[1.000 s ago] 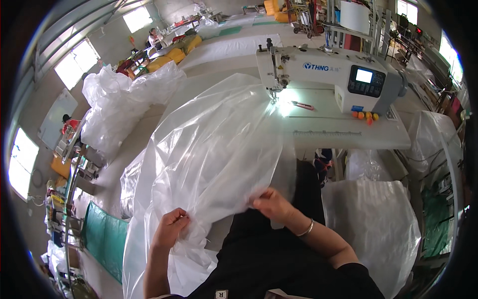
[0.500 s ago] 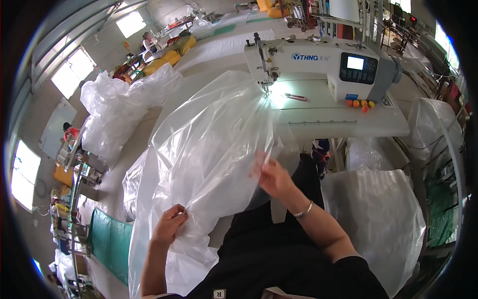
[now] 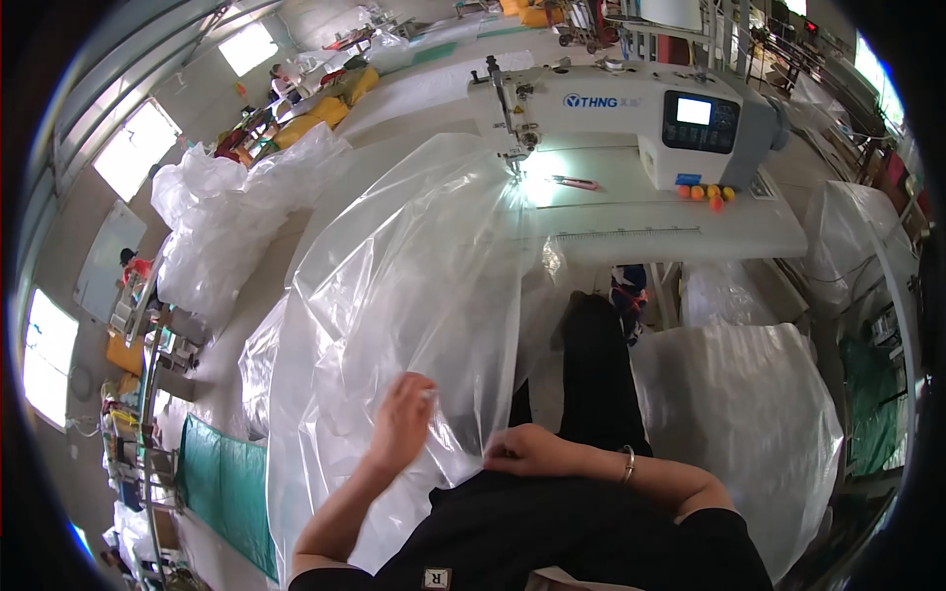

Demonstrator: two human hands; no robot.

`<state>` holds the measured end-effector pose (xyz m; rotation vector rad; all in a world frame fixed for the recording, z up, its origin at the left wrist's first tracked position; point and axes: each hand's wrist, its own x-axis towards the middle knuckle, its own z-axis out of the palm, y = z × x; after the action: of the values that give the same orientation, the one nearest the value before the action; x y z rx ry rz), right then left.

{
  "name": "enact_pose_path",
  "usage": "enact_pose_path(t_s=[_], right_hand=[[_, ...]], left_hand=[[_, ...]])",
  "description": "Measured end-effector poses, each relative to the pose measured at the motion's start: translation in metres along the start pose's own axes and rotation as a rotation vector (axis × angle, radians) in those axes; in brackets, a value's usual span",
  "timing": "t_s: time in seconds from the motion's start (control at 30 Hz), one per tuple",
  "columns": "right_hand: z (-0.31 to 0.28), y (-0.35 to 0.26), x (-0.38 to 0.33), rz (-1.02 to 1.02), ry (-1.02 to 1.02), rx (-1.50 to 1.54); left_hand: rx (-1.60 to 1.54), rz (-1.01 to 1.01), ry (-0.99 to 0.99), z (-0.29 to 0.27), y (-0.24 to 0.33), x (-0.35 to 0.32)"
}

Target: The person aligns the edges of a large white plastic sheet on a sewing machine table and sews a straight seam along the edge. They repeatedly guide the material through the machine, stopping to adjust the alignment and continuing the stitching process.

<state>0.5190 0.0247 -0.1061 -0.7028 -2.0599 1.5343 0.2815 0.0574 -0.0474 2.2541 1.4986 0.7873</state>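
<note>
I have the two hands apart, both low in my view over the translucent plastic sheet. The sheet spreads from the needle area of the sewing machine down to the black-clad lap, creased and shiny, its right edge falling in a long line toward the right hand. That hand lies sideways by the lap, fingers curled and closed on the sheet's lower right edge; I see a metal bracelet on its wrist. The left hand is over the middle of the sheet with its fingers bent upward, slightly blurred — I cannot tell whether it grips any plastic or merely rests against it.

The machine's lamp throws a bright glow beside the needle. Just right of that glow I make out a small pinkish-red tool lying on the pale worktable, and farther right a cluster of orange and yellow balls in front of the machine's base. A ruler scale runs along the near part of the tabletop.

To the left I have a heap of crumpled clear plastic and a green sheet — to the right, another translucent sheet hangs below the table.
</note>
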Motion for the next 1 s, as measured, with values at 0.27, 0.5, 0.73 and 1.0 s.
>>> enact_pose_path(t_s=[0.27,0.5,0.73,1.0], right_hand=[[-0.02,0.072,0.0,0.08,0.103,0.335],[-0.053,0.165,0.038,0.24,0.775,1.431],[-0.038,0.037,-0.017,-0.051,1.179,0.357],[-0.024,-0.027,0.012,-0.371,0.834,-0.388]], left_hand=[[-0.517,-0.282,-0.297,0.065,0.009,-0.002],[-1.073,-0.528,-0.215,0.039,0.047,-0.003],[-1.005,-0.353,-0.145,0.035,0.057,-0.008],[-1.027,-0.474,-0.083,0.043,0.074,-0.011]])
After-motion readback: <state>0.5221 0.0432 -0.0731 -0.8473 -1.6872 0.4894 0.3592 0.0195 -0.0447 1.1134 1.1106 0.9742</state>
